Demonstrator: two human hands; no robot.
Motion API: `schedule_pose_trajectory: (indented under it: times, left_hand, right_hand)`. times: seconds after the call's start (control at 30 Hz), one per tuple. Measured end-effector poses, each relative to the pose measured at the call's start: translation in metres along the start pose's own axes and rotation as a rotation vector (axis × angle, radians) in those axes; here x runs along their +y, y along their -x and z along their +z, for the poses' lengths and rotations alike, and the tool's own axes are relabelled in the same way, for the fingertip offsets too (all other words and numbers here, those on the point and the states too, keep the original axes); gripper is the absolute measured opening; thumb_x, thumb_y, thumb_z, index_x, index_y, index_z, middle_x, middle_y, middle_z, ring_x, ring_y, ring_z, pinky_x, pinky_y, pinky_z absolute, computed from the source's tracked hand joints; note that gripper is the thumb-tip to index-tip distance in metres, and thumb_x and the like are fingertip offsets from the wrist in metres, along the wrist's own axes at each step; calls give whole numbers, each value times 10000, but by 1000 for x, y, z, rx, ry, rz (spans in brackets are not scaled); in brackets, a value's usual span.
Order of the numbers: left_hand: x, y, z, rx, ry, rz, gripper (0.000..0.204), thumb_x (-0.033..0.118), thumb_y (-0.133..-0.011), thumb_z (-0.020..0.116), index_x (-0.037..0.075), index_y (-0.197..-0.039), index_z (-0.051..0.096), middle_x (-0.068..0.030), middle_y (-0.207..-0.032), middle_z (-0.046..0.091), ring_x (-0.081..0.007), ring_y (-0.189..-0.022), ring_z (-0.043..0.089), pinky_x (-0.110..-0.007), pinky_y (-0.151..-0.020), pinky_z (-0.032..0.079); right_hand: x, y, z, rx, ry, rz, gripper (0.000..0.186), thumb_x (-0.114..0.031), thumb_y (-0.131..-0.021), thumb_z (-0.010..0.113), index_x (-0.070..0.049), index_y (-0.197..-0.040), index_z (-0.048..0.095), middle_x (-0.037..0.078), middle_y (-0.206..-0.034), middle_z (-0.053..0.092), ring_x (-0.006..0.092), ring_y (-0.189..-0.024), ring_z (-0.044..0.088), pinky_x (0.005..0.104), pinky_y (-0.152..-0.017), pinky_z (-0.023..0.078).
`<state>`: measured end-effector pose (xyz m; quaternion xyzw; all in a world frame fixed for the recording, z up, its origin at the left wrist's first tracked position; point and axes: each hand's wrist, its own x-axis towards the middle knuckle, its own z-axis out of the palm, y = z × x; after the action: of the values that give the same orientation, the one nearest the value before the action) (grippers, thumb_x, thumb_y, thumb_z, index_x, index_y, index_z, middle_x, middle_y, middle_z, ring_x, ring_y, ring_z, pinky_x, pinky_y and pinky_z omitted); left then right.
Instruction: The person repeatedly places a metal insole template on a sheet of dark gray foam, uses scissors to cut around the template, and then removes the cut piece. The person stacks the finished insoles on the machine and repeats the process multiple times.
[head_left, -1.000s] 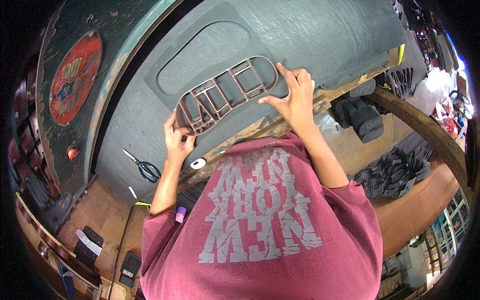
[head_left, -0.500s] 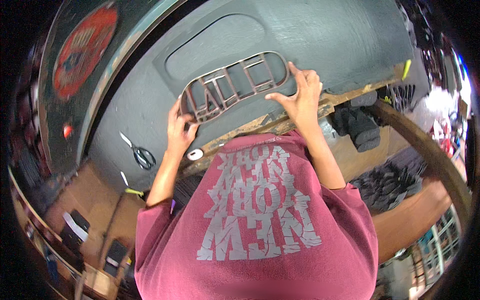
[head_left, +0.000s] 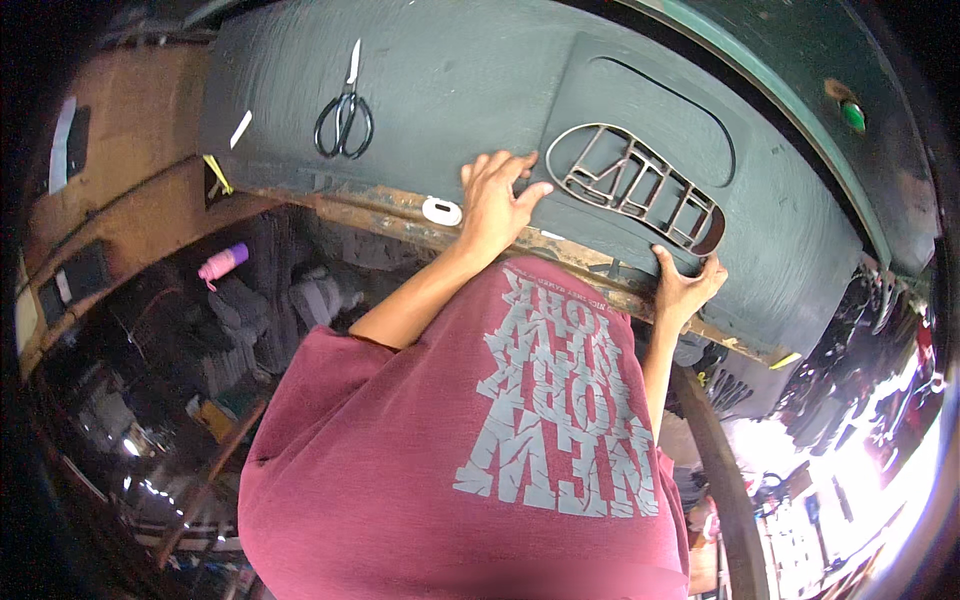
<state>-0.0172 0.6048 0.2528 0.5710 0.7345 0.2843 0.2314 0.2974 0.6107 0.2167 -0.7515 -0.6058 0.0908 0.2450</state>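
A sole-shaped metal cutting die (head_left: 630, 185) with crossbars inside its rim lies on a flat dark sheet (head_left: 600, 90) on the grey-green bench top. A curved line marks the sheet just beyond the die. At the die's right end my right hand (head_left: 688, 288) grips the rim, thumb on the near side and fingers round the end. My left hand (head_left: 492, 208) rests on the bench near its front edge, left of the die and apart from it. Its thumb and fingers are spread, and it holds nothing.
Black-handled scissors (head_left: 345, 122) lie at the left, beside a white strip (head_left: 241, 129). Near the front edge is a small white oval piece (head_left: 441, 211). A dark machine beam (head_left: 760, 50) with a green button (head_left: 852, 115) spans the far right. Below left stands a pink-purple bottle (head_left: 222, 262).
My left hand has let go of the die and moved away to its left. The view has swung left, bringing the scissors further in. My right hand has shifted to the die's near right end.
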Motion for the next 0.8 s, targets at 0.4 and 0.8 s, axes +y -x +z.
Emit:
schedule_pose_trajectory:
  times: [0.4, 0.8]
  left_hand:
    - [-10, 2, 6, 28, 8, 103, 484, 288, -831, 810, 75, -1252, 700, -47, -1007, 669, -247, -972, 580, -415, -898, 397]
    - [-36, -57, -15, -231, 34, 383, 524, 298, -769, 843, 101, -1240, 723, -29, -1028, 690, -225, -1003, 608, -379, -905, 387]
  right_hand:
    - [3, -4, 1, -22, -8, 5, 861, -374, -563, 998, 19, -1229, 619, 161, -1040, 524, 353, -1020, 525, 480, -909, 428]
    - [4, 4, 2, 16, -104, 7, 686, -298, -757, 892, -64, -1342, 623, 151, -1082, 549, 339, -1049, 537, 469, -939, 422]
